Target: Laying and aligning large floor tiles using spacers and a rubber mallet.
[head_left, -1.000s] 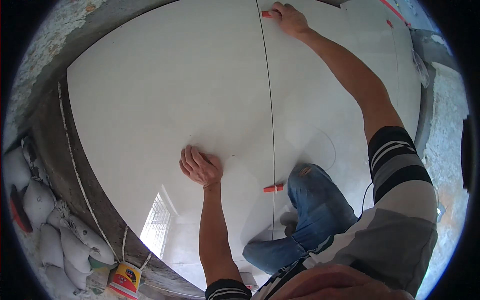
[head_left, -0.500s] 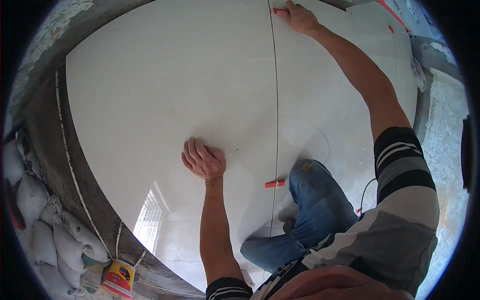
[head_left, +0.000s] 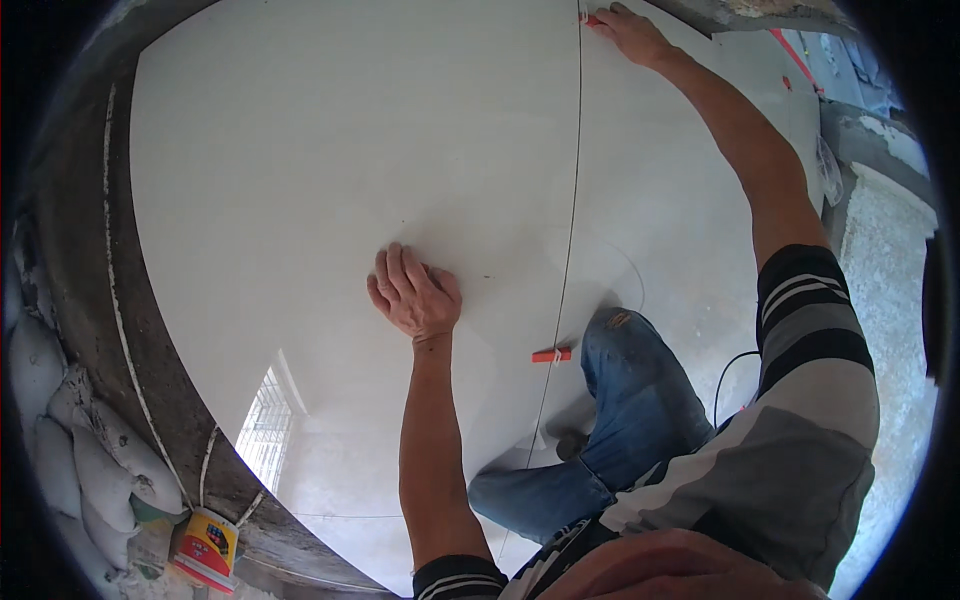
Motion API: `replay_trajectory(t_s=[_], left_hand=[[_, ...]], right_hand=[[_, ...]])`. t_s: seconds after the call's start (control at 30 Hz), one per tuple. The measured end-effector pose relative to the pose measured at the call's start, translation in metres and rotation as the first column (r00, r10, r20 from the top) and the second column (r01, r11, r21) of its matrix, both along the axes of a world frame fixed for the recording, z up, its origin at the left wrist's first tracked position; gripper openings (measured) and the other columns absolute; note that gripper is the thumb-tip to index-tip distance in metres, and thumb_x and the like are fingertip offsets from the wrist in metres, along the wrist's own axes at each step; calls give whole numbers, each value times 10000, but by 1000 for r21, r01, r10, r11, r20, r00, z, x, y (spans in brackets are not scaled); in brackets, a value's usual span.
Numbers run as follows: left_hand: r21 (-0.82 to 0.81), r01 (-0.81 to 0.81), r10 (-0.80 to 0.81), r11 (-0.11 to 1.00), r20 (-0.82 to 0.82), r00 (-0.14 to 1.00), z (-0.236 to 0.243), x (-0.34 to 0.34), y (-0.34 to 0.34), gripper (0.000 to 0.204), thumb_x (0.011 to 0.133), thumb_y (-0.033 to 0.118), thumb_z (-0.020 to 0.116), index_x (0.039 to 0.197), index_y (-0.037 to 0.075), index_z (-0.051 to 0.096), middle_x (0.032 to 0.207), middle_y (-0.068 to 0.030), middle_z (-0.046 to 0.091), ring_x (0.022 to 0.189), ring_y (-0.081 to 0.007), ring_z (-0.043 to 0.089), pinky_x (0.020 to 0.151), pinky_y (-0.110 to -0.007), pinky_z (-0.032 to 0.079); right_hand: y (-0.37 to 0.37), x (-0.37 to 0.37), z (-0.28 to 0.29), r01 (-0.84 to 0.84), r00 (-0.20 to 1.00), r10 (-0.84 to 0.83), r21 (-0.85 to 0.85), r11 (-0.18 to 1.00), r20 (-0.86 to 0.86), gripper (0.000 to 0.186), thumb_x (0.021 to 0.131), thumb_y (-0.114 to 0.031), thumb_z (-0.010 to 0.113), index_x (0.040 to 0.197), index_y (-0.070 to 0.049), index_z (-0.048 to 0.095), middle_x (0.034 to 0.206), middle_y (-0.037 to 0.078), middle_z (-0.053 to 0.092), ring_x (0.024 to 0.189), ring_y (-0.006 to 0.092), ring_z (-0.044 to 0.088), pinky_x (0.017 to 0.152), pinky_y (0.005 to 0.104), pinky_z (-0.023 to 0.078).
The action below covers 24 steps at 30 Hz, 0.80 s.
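Note:
My left hand (head_left: pixel 415 290) rests on a large glossy white floor tile (head_left: pixel 330 170), its fingers stretched out and slightly bent. Far out at the upper edge, my right hand (head_left: pixel 632 32) pinches a red tile-levelling wedge (head_left: pixel 592 20) beside a white clip in the dark joint between two tiles. Nearer to me, another red wedge (head_left: pixel 543 356) lies across the same joint, pushed through a white clip (head_left: pixel 558 355). My bent knee in blue jeans (head_left: pixel 635 370) is right of that wedge.
Bare dark ground (head_left: pixel 160 300) with a pale strip borders the tile at left. Filled white sacks (head_left: pixel 105 470) and a yellow-and-red container (head_left: pixel 207 548) stand at lower left. A low concrete edge (head_left: pixel 850 150) and a clear plastic bag (head_left: pixel 829 170) are at right.
The view has shifted a little, so the joint and near wedge sit differently. My right hand stays on the far wedge, and my left hand stays on the tile.

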<state>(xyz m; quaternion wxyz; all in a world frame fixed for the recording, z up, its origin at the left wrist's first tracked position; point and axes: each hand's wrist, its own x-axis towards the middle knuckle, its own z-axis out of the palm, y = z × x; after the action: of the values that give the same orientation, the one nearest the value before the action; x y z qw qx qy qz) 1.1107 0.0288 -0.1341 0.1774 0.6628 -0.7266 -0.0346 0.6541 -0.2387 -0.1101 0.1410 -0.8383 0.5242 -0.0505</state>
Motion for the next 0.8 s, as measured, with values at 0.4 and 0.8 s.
replay_trajectory(t_s=[0.4,0.8], left_hand=[[-11,0,0,1000,1,1000,0,3,2,421,741,116,504,1150,19,503,1259,-105,502,1199,-291,449,949,-482,337],[-9,-1,1,1000,10,1000,2,5,0,415,736,116,505,1140,21,506,1247,-106,510,1189,-287,460,949,-469,340]], right_hand=[[-8,41,26,231,900,-133,197,953,-415,269,960,-226,465,1159,-64,544,1133,186,510,1028,344,545,889,435,460],[-9,53,33,273,866,-143,215,938,-478,250,946,-184,489,1162,-70,538,1169,183,490,1038,335,535,911,424,453]])
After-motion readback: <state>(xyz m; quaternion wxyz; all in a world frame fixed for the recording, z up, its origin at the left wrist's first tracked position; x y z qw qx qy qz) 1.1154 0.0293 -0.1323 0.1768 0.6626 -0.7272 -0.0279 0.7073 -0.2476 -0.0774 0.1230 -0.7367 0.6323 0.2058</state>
